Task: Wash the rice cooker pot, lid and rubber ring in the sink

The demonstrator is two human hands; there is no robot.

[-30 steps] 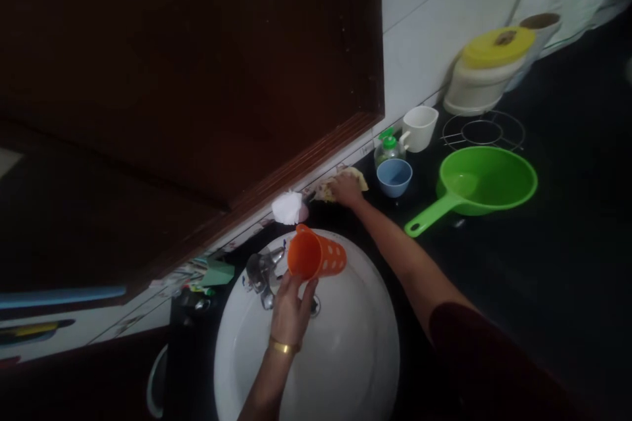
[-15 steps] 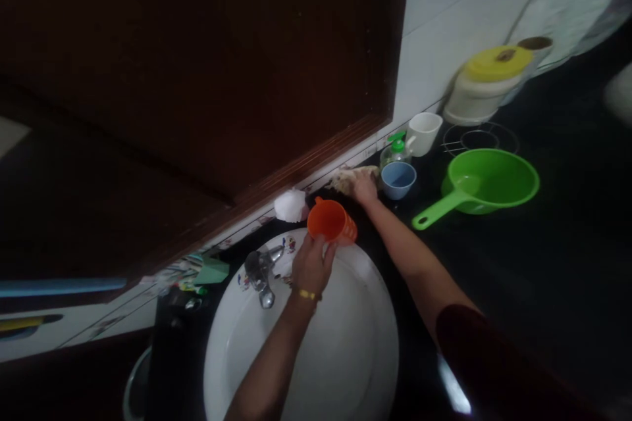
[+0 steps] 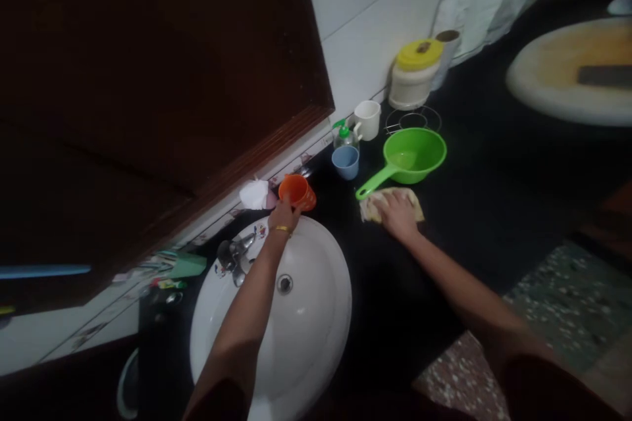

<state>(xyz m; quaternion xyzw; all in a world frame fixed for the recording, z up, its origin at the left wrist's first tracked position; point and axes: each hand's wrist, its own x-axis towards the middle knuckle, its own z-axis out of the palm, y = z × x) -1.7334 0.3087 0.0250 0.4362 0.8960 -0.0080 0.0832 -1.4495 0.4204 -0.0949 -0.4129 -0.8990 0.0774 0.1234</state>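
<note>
My left hand point(image 3: 284, 214) is closed on the near rim of an orange mug point(image 3: 302, 193), which stands on the counter behind the sink point(image 3: 316, 342). My right hand point(image 3: 399, 216) presses on a yellowish cloth point(image 3: 413, 202) lying on the black counter, with its fingers over the cloth. Just beyond the cloth is the handle of a green dipper point(image 3: 417, 156). A light blue cup point(image 3: 345, 163) stands between the orange mug and the dipper.
Along the wall are a green-topped pump bottle point(image 3: 344, 135), a white mug point(image 3: 368, 120) and a yellow-lidded jar point(image 3: 415, 75). A wire trivet point(image 3: 413, 120) lies behind the dipper. A metal faucet point(image 3: 232, 256) rises at the sink's left; a round board point(image 3: 543, 72) is far right.
My right hand has drawn the cloth from beside the wall rightward and nearer, in front of the dipper's handle. My left hand stays on the orange mug. The view has shifted to the right.
</note>
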